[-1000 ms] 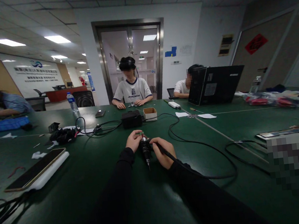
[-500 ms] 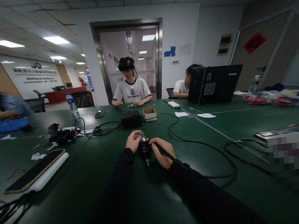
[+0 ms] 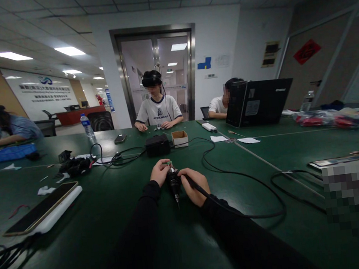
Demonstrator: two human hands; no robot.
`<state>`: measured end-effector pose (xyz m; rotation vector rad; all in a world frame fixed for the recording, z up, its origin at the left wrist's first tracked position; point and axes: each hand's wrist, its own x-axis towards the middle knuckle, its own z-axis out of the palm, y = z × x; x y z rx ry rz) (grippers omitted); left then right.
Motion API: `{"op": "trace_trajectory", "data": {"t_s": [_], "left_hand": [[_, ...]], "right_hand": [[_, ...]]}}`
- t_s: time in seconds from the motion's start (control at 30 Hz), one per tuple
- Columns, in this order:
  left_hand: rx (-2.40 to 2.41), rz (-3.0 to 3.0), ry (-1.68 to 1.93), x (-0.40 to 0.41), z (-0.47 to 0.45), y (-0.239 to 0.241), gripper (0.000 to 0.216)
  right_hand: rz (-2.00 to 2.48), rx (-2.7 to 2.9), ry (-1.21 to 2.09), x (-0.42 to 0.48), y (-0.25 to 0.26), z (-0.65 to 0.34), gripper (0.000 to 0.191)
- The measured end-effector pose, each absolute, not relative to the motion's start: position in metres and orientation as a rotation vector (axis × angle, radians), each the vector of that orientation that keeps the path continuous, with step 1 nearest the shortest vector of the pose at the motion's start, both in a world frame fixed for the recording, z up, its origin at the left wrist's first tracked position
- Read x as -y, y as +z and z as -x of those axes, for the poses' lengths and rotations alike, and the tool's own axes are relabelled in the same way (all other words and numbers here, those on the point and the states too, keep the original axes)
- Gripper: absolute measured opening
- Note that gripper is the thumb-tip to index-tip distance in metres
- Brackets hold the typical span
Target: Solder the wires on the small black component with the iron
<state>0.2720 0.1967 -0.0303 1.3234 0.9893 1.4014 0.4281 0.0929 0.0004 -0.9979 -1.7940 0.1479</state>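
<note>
My right hand point(image 3: 195, 185) is wrapped round a black corded power tool point(image 3: 174, 183) whose metal tip points toward me, just above the green table point(image 3: 112, 228). Its black cable point(image 3: 254, 195) loops away to the right. My left hand point(image 3: 159, 171) pinches a small green and white part point(image 3: 169, 163) against the far end of the tool. Both my sleeves are black.
A phone on a white block point(image 3: 41, 207) lies at the left. A black box point(image 3: 157, 145), a small cardboard box point(image 3: 180, 138), tangled cables point(image 3: 75, 164) and a water bottle point(image 3: 86, 124) stand farther back. A laptop point(image 3: 256, 102) is at the right. Three people sit around the table.
My hands and the tool stay together in the same grip. The view has tipped slightly, so they sit a little higher in the picture.
</note>
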Motion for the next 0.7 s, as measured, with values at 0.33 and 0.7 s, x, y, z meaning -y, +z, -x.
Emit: {"op": "trace_trajectory", "data": {"t_s": [0.33, 0.7], "left_hand": [[-1.004, -1.357, 1.402, -0.1939, -0.2711, -0.0283, 0.026], [-0.998, -1.365, 1.402, -0.195, -0.2719, -0.0297, 0.026]], "right_hand": [[1.048, 1.714, 0.139, -0.095, 0.0012, -0.4277, 0.018], [1.005, 1.694, 0.168, -0.0926, 0.0049, -0.4274, 0.018]]}}
